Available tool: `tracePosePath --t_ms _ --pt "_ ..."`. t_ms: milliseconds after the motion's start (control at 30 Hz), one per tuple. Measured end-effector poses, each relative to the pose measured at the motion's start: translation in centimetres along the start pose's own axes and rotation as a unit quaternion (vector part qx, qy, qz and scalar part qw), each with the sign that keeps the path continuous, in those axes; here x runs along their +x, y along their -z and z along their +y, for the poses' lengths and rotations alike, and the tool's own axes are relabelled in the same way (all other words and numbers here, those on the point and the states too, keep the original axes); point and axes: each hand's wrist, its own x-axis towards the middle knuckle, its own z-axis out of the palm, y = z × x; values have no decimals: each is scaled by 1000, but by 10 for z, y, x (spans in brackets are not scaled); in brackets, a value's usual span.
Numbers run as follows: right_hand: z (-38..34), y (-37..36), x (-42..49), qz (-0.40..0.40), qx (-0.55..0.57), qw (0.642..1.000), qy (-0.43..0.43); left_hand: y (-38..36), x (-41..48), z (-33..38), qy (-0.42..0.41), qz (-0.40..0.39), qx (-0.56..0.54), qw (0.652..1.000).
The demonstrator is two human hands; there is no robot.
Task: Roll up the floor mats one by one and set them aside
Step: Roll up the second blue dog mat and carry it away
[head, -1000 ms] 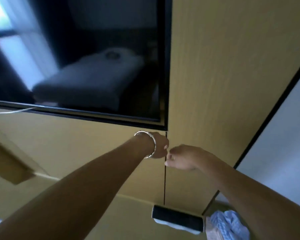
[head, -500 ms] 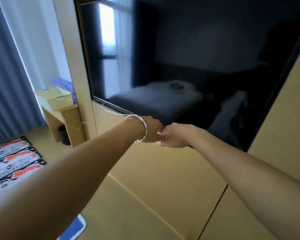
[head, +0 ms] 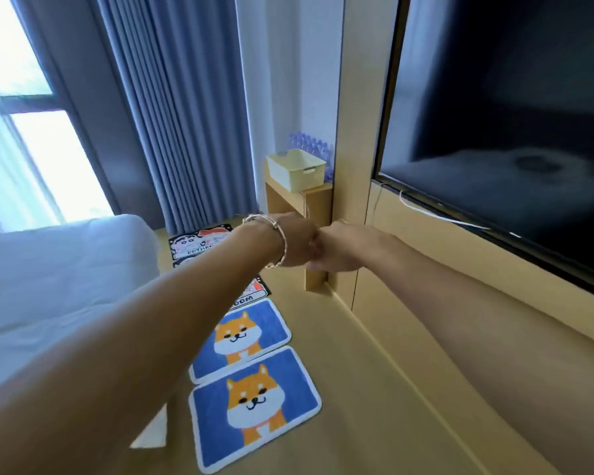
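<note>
head view looked down along a bedroom floor (head: 357, 389). both arms were stretched forward, fists meeting at mid-frame. left hand (head: 297, 243) was clenched, back toward the camera, with a bracelet (head: 279, 241) on its wrist. right hand (head: 340, 248) was clenched too, knuckles touching the left hand's knuckles. nothing showed in either fist, though the palms were hidden. both hands were up in the air, well above the mats and touching none. the mats lay flat and unrolled in a row on the floor, between the bed (head: 48, 275) and the wall. near dog mat (head: 254, 406) was closest to the camera, low centre: blue, white edge, orange dog. far dog mat (head: 251, 334), same print, sat just beyond it, edges meeting. cartoon mats (head: 199, 245), black-bordered, lay further on toward the curtain (head: 186, 114); the left forearm covered part of them, so the count was unclear. bed had a white sheet, at left. bright window (head: 21, 132) was at far left. a small wooden table (head: 319, 204) stood by the wall beyond the hands, with a cream basket (head: 295, 169) on top and bottles (head: 311, 145) behind the basket. dark tv (head: 511, 132) was on the right wall, with a white cable (head: 426, 214) hanging under it.
</note>
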Motion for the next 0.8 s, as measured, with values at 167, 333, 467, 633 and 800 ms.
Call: tracePosePath --t_ms 167,333,467,633,800 --pt "-57 -1 74 -9 -19 998 58 -30 -9 -83 66 4 -16 998" --pt "-97 -6 151 -22 -39 993 106 -55 -5 -151 104 -26 -9 994" --pt "-116 3 218 -21 -23 991 133 -58 13 -209 128 -30 4 991" --pt "-132 21 308 -34 29 988 144 -57 48 -276 162 -40 -4 986" --pt "-155 18 377 -61 30 983 172 -71 64 -324 190 -57 -25 980"
